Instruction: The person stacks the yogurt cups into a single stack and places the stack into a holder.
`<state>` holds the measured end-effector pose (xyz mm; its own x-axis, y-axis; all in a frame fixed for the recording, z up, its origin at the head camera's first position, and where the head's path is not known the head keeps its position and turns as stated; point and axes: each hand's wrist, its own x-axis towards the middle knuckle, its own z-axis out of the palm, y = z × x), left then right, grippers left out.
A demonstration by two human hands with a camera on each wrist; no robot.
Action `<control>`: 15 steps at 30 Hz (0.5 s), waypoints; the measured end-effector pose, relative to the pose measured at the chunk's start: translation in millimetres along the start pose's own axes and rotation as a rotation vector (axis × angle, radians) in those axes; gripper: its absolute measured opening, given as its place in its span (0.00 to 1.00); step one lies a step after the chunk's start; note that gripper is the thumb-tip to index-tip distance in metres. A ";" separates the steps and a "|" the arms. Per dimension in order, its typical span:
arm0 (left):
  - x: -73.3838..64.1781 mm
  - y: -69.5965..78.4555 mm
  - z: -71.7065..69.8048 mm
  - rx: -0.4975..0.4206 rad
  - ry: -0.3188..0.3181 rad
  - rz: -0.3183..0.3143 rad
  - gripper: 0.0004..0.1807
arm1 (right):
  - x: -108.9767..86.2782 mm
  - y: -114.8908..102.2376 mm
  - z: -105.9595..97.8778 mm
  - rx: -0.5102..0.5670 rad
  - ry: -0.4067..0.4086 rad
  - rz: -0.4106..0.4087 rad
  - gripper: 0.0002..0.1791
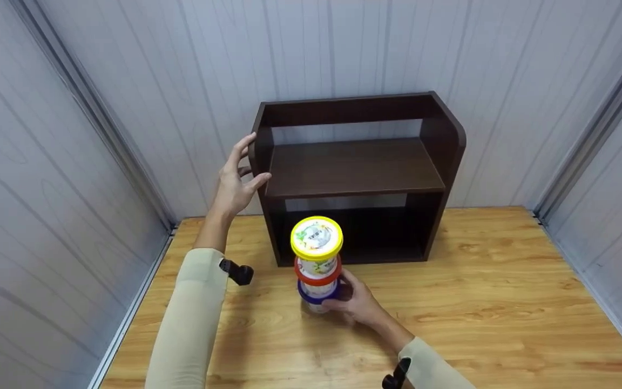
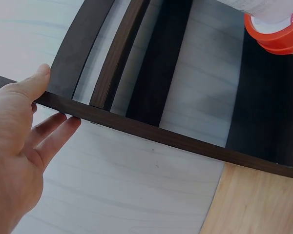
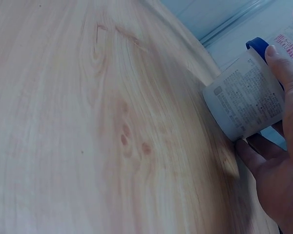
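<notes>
Three printed tubs stand stacked in front of a dark brown two-tier shelf (image 1: 354, 167). The top tub has a yellow lid (image 1: 317, 238), the middle one a red lid (image 1: 317, 279), and the lowest a blue lid (image 1: 311, 297). My right hand (image 1: 364, 303) holds the lowest tub (image 3: 246, 92) from its right side, thumb at the blue lid and fingers round the white body. With thumb and fingers on either side, my left hand (image 1: 235, 186) grips the left side panel (image 2: 136, 129) of the shelf near its upper front edge.
The shelf stands on a wood-grain tabletop (image 1: 505, 302), close to the pale panelled back wall (image 1: 332, 48). Similar walls rise at left and right, with metal strips along their corners. Each sleeve carries a small black device (image 1: 237, 272) near the wrist.
</notes>
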<state>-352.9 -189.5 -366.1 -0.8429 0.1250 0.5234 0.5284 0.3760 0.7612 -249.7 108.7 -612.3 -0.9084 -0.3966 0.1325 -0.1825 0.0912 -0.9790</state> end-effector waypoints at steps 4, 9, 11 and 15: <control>0.2 0.7 -0.8 0.001 -0.004 -0.027 0.47 | 0.2 0.2 -0.3 -0.006 0.013 0.005 0.46; 0.0 0.3 -2.3 0.017 -0.001 -0.037 0.48 | 0.4 -1.0 -0.5 -0.014 0.016 0.000 0.45; 0.4 -0.5 -2.9 0.007 -0.001 -0.038 0.48 | 0.1 -1.5 -0.5 -0.012 0.013 -0.001 0.45; 1.9 -3.1 -4.2 -0.066 -0.006 -0.037 0.48 | -1.0 -1.8 -0.9 -0.005 0.015 -0.006 0.46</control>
<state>-355.7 -194.3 -365.8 -0.8626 0.1181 0.4919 0.5020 0.3191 0.8038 -248.8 109.8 -610.5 -0.9129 -0.3832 0.1406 -0.1898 0.0936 -0.9774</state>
